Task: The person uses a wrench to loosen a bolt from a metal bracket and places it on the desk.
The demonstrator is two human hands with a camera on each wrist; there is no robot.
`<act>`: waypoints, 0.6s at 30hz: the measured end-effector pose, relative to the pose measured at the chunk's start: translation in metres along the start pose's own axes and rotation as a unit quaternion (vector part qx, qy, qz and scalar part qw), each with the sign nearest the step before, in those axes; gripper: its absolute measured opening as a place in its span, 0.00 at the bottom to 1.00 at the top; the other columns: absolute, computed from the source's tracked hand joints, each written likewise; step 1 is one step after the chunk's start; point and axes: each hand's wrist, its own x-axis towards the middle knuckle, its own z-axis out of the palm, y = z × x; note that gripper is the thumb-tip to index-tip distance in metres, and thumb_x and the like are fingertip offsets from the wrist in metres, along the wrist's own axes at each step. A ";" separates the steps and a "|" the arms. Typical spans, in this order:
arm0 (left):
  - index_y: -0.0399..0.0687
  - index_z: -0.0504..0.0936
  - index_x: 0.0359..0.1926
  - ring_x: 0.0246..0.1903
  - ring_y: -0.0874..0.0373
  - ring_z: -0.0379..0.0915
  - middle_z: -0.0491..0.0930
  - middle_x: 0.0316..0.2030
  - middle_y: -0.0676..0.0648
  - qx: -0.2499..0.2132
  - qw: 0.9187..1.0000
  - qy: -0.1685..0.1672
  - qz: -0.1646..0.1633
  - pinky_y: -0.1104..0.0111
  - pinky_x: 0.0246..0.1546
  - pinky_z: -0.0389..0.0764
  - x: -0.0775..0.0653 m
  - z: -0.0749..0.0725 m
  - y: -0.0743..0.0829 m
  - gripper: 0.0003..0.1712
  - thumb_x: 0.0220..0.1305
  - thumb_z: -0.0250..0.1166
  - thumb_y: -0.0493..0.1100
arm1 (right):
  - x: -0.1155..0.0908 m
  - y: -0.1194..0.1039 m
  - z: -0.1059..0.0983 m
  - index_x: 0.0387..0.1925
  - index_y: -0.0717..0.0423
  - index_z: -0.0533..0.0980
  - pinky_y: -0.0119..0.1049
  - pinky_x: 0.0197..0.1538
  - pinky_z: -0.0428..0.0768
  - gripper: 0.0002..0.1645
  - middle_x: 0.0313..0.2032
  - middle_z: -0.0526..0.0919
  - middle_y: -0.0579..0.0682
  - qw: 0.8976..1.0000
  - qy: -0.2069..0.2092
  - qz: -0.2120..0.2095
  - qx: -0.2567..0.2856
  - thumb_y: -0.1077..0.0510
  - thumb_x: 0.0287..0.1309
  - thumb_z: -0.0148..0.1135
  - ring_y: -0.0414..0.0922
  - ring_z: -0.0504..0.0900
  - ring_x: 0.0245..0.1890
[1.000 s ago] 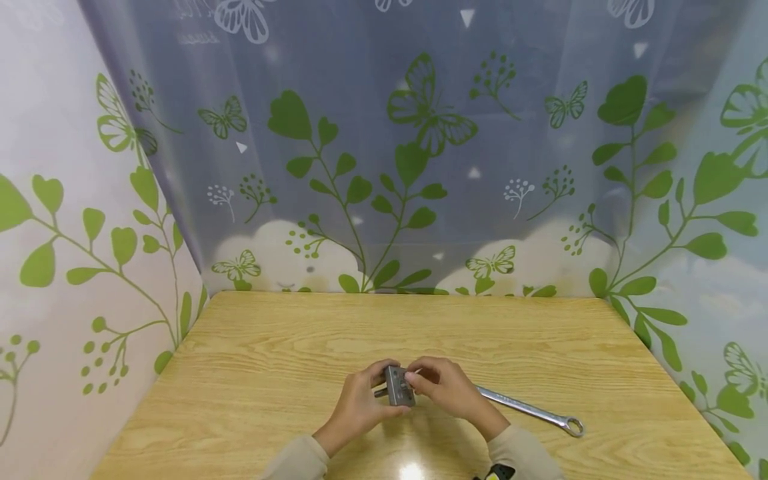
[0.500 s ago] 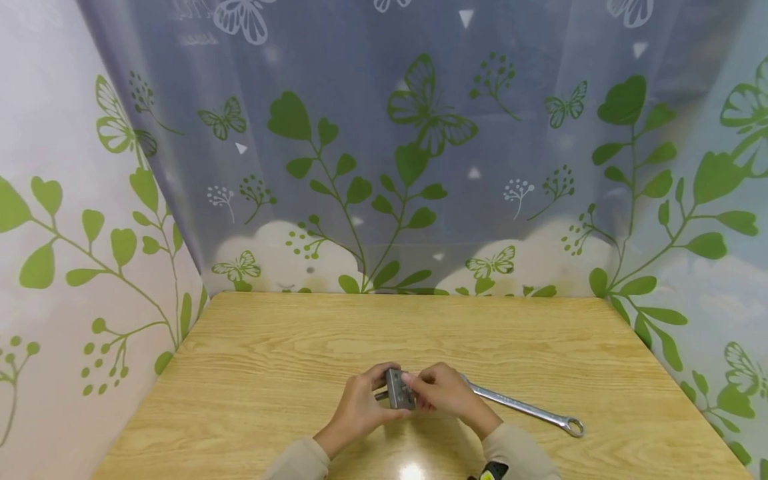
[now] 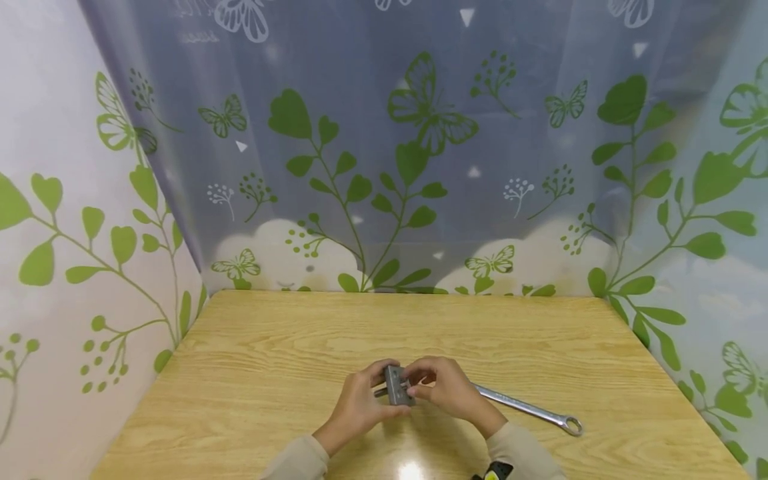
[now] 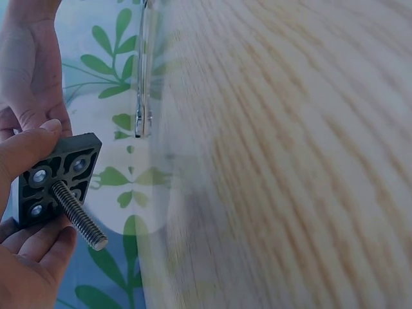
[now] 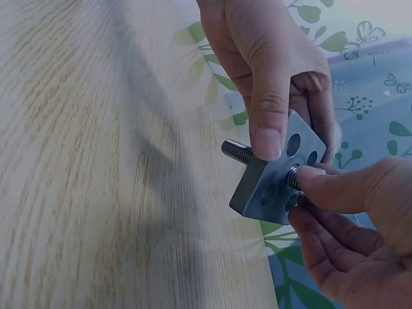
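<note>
In the head view my left hand (image 3: 355, 401) grips a small square grey metal plate (image 3: 394, 389) by its edges, above the table. Several round holes pierce the plate. A threaded bolt (image 4: 80, 215) passes through its middle and sticks out on both sides; whether it has a head I cannot tell. On the side facing right, my right hand (image 3: 449, 393) pinches the bolt's end between thumb and fingers, as the right wrist view shows. Just beyond the right hand, a silver wrench (image 3: 528, 408) lies on the table, its ring end toward the right and its other end hidden.
The wooden table (image 3: 270, 347) spreads under both hands. A curtain (image 3: 336, 167) printed with leaves and butterflies hangs behind it and along both sides. A dark band (image 3: 498, 471) shows at the right sleeve.
My right fingers have shifted about the bolt's end: they dipped lower half a second ago and are raised again now. The left hand keeps the plate in nearly the same place. The wrench stays still.
</note>
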 end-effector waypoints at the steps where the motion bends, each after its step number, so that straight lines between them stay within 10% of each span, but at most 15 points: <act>1: 0.37 0.75 0.56 0.49 0.45 0.80 0.81 0.50 0.37 0.002 1.000 0.001 0.003 0.64 0.47 0.83 0.000 0.000 0.000 0.39 0.41 0.80 0.39 | 0.000 -0.001 0.000 0.42 0.54 0.82 0.35 0.42 0.82 0.12 0.41 0.84 0.49 1.000 0.001 -0.002 -0.006 0.61 0.54 0.69 0.44 0.82 0.38; 18: 0.36 0.74 0.56 0.48 0.45 0.80 0.80 0.51 0.36 0.010 1.000 -0.006 -0.001 0.67 0.47 0.83 -0.002 0.001 -0.005 0.39 0.40 0.80 0.39 | 0.001 0.004 0.006 0.29 0.63 0.82 0.33 0.23 0.80 0.31 0.20 0.83 0.51 0.992 0.003 0.124 0.011 0.41 0.69 0.49 0.45 0.82 0.19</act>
